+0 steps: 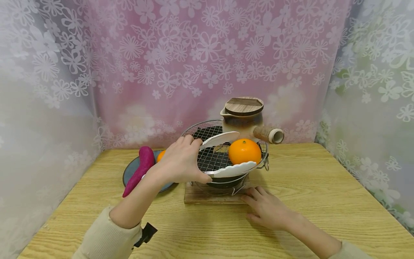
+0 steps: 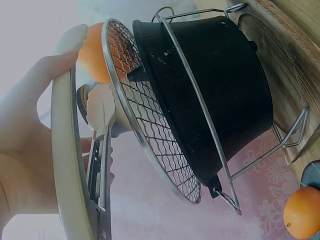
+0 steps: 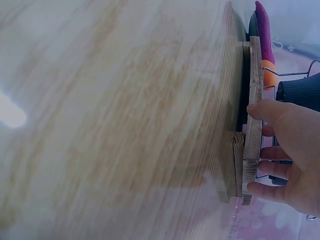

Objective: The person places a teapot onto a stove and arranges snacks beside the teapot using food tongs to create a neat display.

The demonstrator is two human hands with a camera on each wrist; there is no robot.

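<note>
My left hand (image 1: 181,160) holds white-tipped tongs (image 1: 234,169) from the left, thumb on the lower arm and fingers on the upper. The tongs' arms are spread, one scalloped tip in front of a large orange (image 1: 244,151) and the other behind it. The orange sits on the round wire mesh (image 2: 162,140) over a black stove bowl (image 2: 205,85). Under the stove lies a wooden board (image 1: 213,198). With fairly straight fingers, my right hand (image 1: 270,210) touches the board's right end; the thumb (image 3: 267,110) overlaps its front edge in the right wrist view.
Behind the orange, a clay teapot (image 1: 239,124) with a wooden lid stands on the mesh, its side handle pointing right. At the left, a dark plate (image 1: 130,172) carries a purple sweet potato (image 1: 142,169) and another orange (image 2: 302,213). Floral curtains (image 1: 207,64) surround the wooden table (image 1: 323,187).
</note>
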